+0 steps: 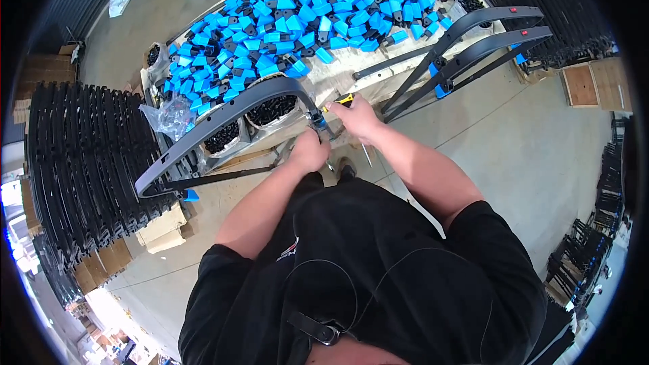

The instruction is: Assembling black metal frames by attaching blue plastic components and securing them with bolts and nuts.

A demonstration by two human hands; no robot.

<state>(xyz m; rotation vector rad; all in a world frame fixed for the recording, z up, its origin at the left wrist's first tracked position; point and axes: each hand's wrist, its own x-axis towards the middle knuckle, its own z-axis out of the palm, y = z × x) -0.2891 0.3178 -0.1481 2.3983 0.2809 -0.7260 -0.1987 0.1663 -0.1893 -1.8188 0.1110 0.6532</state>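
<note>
A dark curved metal frame (223, 111) stands at the table's near side, its bent end coming down between my hands. At that end is a fitting (316, 121) with some blue on it. My left hand (311, 151) is closed round the part just below the fitting; the fingertips are partly hidden. In my right hand (359, 120), close to the fitting on its right, is a yellow-and-black handled tool (345, 100). Its exact kind does not show. A thin metal rod (367, 155) appears below my right hand; I cannot tell what it belongs to.
Blue-and-black plastic caps (291, 23) are heaped on the table ahead. Open bags of small black parts (272, 109) line its near edge. More curved frames (466, 54) lean at the right. Stacked black frames (84, 155) stand at the left, beside cardboard (162, 230).
</note>
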